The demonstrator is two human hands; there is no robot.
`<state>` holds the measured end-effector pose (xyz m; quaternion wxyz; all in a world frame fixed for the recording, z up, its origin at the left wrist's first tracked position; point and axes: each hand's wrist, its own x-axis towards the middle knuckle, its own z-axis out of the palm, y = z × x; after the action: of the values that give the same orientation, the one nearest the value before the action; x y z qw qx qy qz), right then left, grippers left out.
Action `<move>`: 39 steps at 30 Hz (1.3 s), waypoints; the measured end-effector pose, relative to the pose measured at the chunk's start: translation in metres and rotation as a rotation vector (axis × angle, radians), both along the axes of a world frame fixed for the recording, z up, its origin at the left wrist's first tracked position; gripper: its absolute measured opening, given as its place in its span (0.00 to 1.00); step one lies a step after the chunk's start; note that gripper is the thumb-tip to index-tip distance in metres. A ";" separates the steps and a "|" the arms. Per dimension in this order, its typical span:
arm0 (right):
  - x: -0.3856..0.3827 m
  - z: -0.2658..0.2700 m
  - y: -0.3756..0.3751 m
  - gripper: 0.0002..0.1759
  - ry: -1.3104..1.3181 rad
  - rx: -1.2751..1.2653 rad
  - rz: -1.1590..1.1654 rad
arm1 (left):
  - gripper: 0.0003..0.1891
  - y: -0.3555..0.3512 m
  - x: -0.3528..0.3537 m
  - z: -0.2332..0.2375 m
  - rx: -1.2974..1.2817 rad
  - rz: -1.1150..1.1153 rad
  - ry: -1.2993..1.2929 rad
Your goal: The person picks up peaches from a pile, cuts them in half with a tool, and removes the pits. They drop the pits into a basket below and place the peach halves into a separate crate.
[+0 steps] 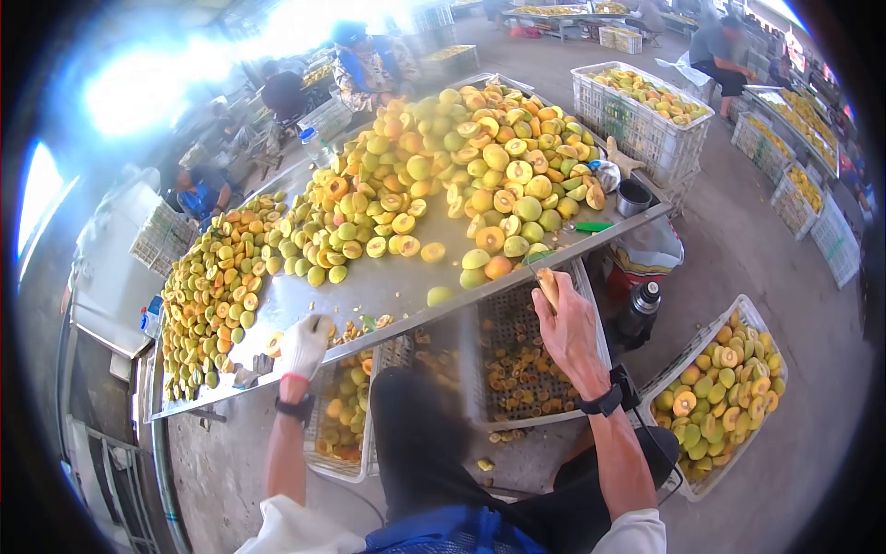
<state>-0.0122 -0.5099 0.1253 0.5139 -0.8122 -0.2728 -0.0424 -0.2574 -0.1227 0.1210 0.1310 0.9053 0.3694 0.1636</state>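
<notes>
My left hand, in a white glove, is closed over the front edge of the metal table; whatever its fingers hold is too small to make out. Beside it on the metal lie a halved fruit and small scraps. My bare right hand is wrapped round a light brown wooden handle at the table's front rim. Heaps of yellow-green halved fruit cover much of the table. A green-handled tool lies on the right, near a metal cup.
Below the table edge stand a crate of fruit scraps and a crate of fruit. Another full crate is at the lower right, near a black thermos. Stacked crates stand behind. Other people sit beyond the table.
</notes>
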 end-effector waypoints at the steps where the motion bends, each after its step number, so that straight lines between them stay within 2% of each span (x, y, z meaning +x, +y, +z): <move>1: 0.001 -0.001 0.001 0.16 -0.034 -0.001 0.001 | 0.21 0.005 0.023 -0.005 -0.030 -0.018 -0.022; 3: 0.003 -0.005 0.005 0.14 -0.096 0.002 0.000 | 0.21 0.019 0.069 -0.020 -0.049 -0.061 -0.028; 6: 0.006 -0.009 0.007 0.14 -0.050 -0.013 0.014 | 0.21 0.039 0.139 -0.050 -0.016 -0.167 -0.030; 9: 0.011 -0.020 0.006 0.14 -0.123 -0.001 0.016 | 0.20 0.033 0.204 -0.060 0.006 -0.224 0.023; 12: 0.016 -0.020 0.005 0.14 -0.054 -0.065 0.010 | 0.20 0.018 0.263 -0.062 -0.009 -0.295 0.056; 16: 0.024 -0.009 0.005 0.15 0.101 -0.114 0.007 | 0.19 0.005 0.350 -0.086 0.175 -0.452 0.091; 19: 0.032 -0.009 0.007 0.16 0.132 -0.140 -0.010 | 0.19 -0.021 0.407 -0.083 0.259 -0.529 -0.036; 21: 0.041 -0.012 0.005 0.16 0.124 -0.134 -0.018 | 0.20 -0.052 0.432 -0.045 0.202 -0.539 -0.182; 24: 0.049 -0.013 0.001 0.16 0.137 -0.131 -0.036 | 0.22 -0.061 0.484 -0.041 0.395 -0.564 -0.270; 27: 0.051 -0.014 -0.008 0.16 0.121 -0.142 -0.043 | 0.25 -0.049 0.525 -0.059 0.571 -0.612 -0.354; 29: 0.050 -0.017 -0.015 0.16 0.104 -0.159 -0.055 | 0.26 -0.044 0.537 -0.071 0.530 -0.566 -0.184; 30: 0.048 -0.016 -0.019 0.16 0.092 -0.143 -0.049 | 0.26 -0.058 0.525 -0.045 0.373 -0.552 -0.053; 31: 0.046 -0.015 -0.022 0.16 0.104 -0.135 -0.044 | 0.24 -0.065 0.512 -0.040 0.358 -0.557 -0.091; 33: 0.045 -0.013 -0.027 0.16 0.113 -0.100 -0.034 | 0.22 -0.063 0.498 -0.055 0.364 -0.604 -0.110; 34: 0.045 -0.010 -0.029 0.15 0.117 -0.088 -0.039 | 0.22 -0.065 0.489 -0.060 0.287 -0.538 -0.018; 35: 0.044 -0.008 -0.030 0.15 0.103 -0.081 -0.046 | 0.22 -0.046 0.487 -0.089 0.253 -0.534 0.003; 37: 0.041 -0.002 -0.034 0.14 0.073 -0.073 -0.059 | 0.25 -0.037 0.463 -0.109 0.202 -0.529 0.048; 39: 0.036 0.001 -0.036 0.14 0.041 -0.003 -0.050 | 0.28 -0.038 0.427 -0.107 0.182 -0.522 0.094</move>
<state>0.0236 -0.5461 0.1267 0.5169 -0.8203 -0.2417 -0.0384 0.1695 -0.1608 0.0145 0.0696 0.9845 0.1133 0.1146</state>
